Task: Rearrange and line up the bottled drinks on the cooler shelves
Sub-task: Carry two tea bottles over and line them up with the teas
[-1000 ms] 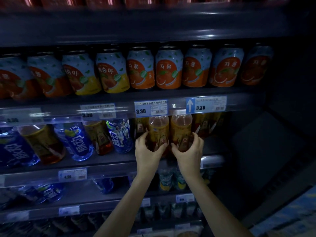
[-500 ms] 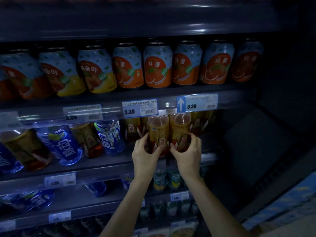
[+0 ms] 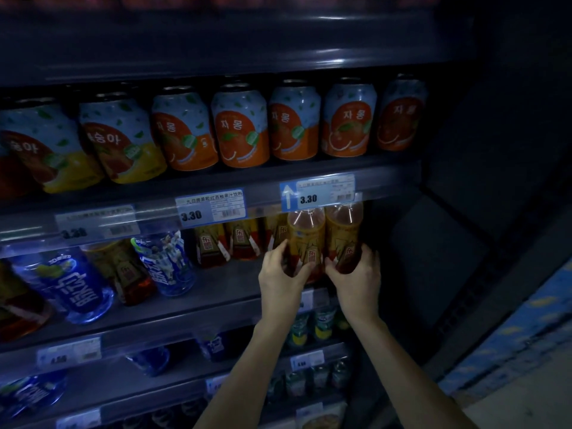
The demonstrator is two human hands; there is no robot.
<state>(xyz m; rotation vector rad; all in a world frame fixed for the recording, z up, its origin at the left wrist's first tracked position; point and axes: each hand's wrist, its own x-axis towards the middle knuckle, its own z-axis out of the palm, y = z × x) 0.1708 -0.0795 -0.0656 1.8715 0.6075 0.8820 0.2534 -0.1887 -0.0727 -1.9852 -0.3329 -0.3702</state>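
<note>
I hold two amber tea bottles side by side at the right end of the middle shelf [image 3: 216, 292], the left bottle [image 3: 305, 239] in my left hand [image 3: 280, 277] and the right bottle [image 3: 343, 235] in my right hand [image 3: 356, 274], fingers of each hand wrapped around the lower part of its bottle, so that I can bring both to the front edge together and keep them upright and touching. Behind them to the left stand more tea bottles [image 3: 227, 243] of the same kind, further back, which is, I think, why this pair goes in front of the row. Above, the price tag [image 3: 318, 193] hangs just over the bottle necks, and the fruit cans [image 3: 238, 128] on the upper shelf already stand in a line.
</note>
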